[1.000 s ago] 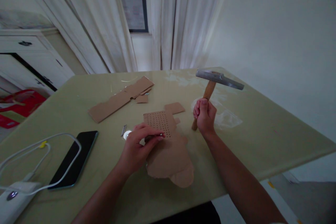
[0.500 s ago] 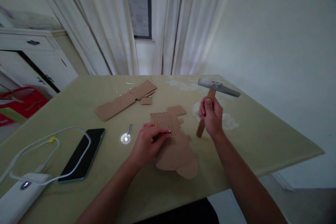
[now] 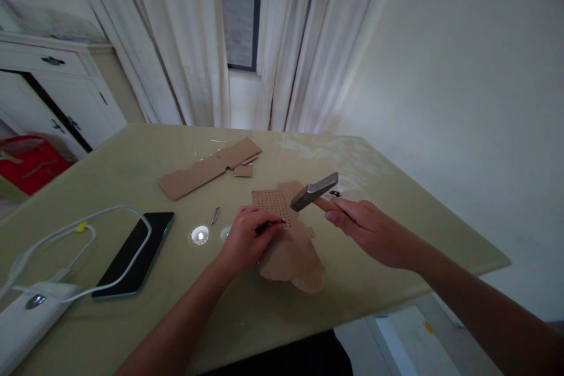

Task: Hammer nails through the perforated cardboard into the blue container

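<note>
Olive-green table (image 3: 396,229) stands before white curtains (image 3: 185,41), a phone (image 3: 132,247) at its left. Left hand (image 3: 247,238) pinches a nail (image 3: 271,224) on perforated cardboard (image 3: 286,247); right hand (image 3: 374,232) grips a hammer (image 3: 314,191).

Right hand (image 3: 374,232) lowers hammer (image 3: 314,191) over cardboard (image 3: 288,244); left hand (image 3: 247,241) pinches perhaps a nail.
</note>
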`<state>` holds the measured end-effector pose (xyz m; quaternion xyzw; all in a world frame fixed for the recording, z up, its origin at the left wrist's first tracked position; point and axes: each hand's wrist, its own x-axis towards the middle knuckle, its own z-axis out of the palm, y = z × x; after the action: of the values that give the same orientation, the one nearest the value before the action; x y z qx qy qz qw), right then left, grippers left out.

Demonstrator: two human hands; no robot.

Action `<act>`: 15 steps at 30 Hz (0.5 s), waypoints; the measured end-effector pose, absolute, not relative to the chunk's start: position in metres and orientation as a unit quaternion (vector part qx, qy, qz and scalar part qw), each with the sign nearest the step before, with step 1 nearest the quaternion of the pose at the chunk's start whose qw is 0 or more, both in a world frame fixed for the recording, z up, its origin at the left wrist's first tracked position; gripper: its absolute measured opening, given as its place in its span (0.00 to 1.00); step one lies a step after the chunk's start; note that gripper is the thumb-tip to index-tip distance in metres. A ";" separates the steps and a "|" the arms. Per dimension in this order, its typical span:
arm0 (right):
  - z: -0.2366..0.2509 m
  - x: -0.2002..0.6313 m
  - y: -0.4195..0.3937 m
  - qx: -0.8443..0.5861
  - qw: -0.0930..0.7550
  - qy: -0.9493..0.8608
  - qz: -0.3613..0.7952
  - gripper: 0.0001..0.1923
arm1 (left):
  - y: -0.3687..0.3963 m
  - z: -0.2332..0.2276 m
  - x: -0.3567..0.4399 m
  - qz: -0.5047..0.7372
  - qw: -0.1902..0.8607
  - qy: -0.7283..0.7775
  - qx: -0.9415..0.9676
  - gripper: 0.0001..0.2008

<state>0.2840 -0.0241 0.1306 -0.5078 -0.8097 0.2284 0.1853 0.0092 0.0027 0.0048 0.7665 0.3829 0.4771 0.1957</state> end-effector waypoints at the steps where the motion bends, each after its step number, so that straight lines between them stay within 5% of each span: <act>1: 0.132 0.282 -0.024 -0.509 0.193 -0.806 0.233 0.26 | 0.003 0.005 0.009 0.478 0.195 0.383 0.766 0.05; 9: 0.129 0.271 -0.019 -0.494 0.116 -0.828 0.240 0.22 | 0.004 0.003 0.009 0.474 0.200 0.381 0.768 0.04; 15: 0.146 0.276 -0.014 -0.495 0.189 -0.811 0.249 0.27 | 0.004 0.001 0.009 0.471 0.201 0.386 0.768 0.04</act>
<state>0.2760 -0.0136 0.1456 -0.4952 -0.8105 0.2493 0.1891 0.0092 0.0035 0.0012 0.7677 0.3856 0.4708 0.2006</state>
